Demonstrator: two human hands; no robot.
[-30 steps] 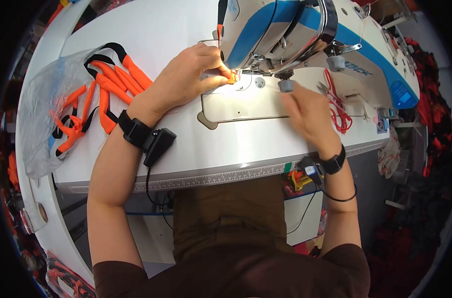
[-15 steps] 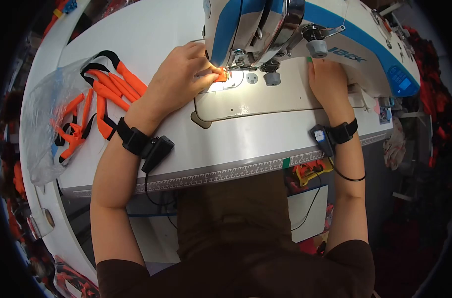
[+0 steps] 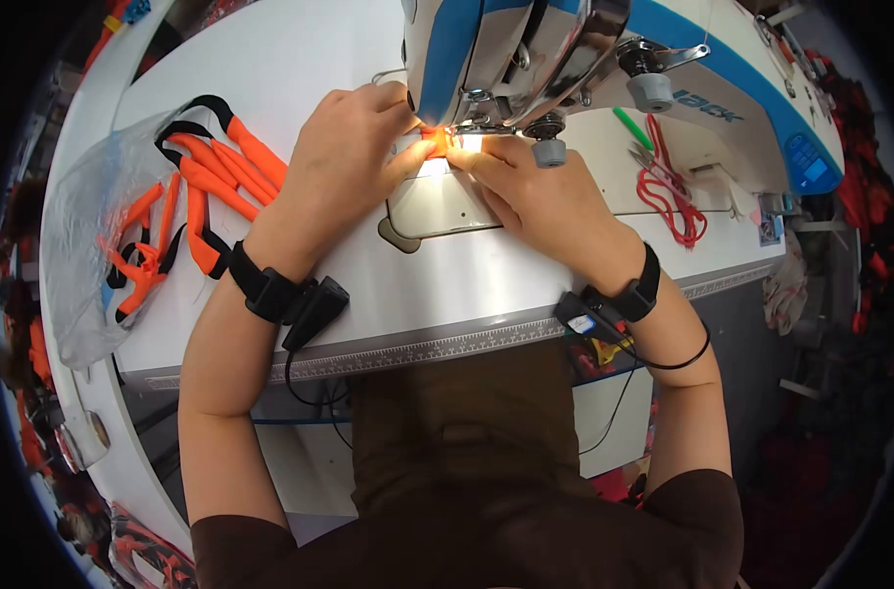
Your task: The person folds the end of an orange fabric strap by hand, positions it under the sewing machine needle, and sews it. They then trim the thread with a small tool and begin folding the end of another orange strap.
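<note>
A small piece of orange fabric (image 3: 436, 143) lies under the lit needle area of a white and blue sewing machine (image 3: 447, 59). My left hand (image 3: 347, 147) pinches its left side between thumb and fingers. From the right, my right hand (image 3: 540, 191) reaches in, and its closed fingertips grip the fabric's other side. The presser foot is largely hidden behind the fingers and the machine head. Left of my left hand, several orange straps with black ends (image 3: 216, 172) lie in a loose bundle.
A crumpled clear plastic bag (image 3: 79, 236) lies beneath the straps. Under the machine arm are a red cord (image 3: 678, 211), small scissors (image 3: 655, 162) and a green stick-like thing (image 3: 631, 128). A ruler tape (image 3: 427, 348) runs along the table's front edge.
My right hand has come left from under the machine arm to the fabric at the needle, uncovering the red cord and scissors. My left hand stays on the fabric.
</note>
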